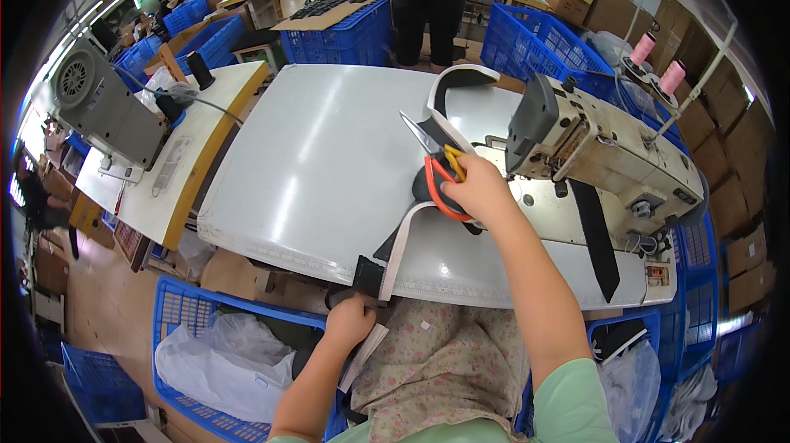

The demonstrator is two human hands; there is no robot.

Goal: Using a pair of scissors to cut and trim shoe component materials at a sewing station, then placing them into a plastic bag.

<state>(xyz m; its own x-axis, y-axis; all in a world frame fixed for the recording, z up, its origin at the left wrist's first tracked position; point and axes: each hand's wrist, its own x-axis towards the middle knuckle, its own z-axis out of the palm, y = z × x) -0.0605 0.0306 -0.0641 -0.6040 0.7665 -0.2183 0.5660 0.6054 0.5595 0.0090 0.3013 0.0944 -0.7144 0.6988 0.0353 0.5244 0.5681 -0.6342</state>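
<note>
My right hand (480, 189) is closed around a pair of scissors (439, 189) with orange handles, held over the white tabletop. Their blades point away and to the left, and a small yellow piece (453, 158) shows beside my fingers. Under the scissors runs a chain of black and white fabric strips (400, 247), curving up at its far end beside the sewing machine. At the table's near edge my left hand (350, 324) grips the near part of the strips, where black pieces and a pale band hang down. Its fingertips are partly hidden.
A sewing machine (605, 134) stands at the right, with a black strap (594, 237) across its bed and pink thread cones (643, 48) behind. A blue crate (185, 394) with plastic bags sits below left. Another machine (107, 101) is left. A person (428, 6) stands beyond the table.
</note>
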